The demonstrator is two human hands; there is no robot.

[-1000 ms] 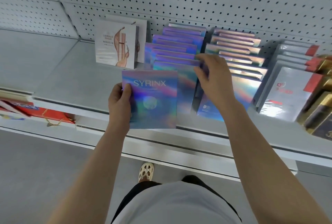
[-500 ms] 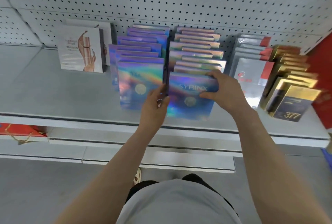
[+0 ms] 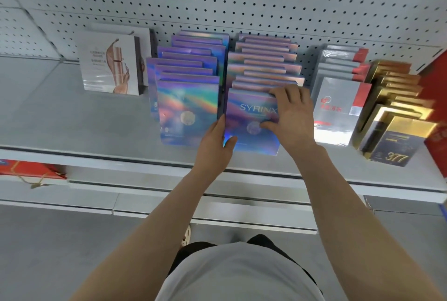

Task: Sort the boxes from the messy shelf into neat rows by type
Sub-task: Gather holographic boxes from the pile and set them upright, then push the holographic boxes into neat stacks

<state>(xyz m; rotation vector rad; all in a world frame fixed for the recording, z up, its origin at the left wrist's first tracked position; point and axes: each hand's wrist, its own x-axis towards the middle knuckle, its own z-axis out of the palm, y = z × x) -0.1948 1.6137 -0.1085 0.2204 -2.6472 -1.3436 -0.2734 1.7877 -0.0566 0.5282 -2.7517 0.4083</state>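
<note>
- Your SYRINX box stands upright, face toward you, heading the right holographic row on the shelf.
- Your left hand grips its left edge; your right hand pinches its top, hiding the right side.

Both bare forearms extend forward and converge toward the centre. The left hand stands edge-on, fingers extended, thumb pressed against the lower left corner of the SYRINX box. The right hand lies palm-down on the box face, fingers curled over its top edge, thumb pointing left.
</note>
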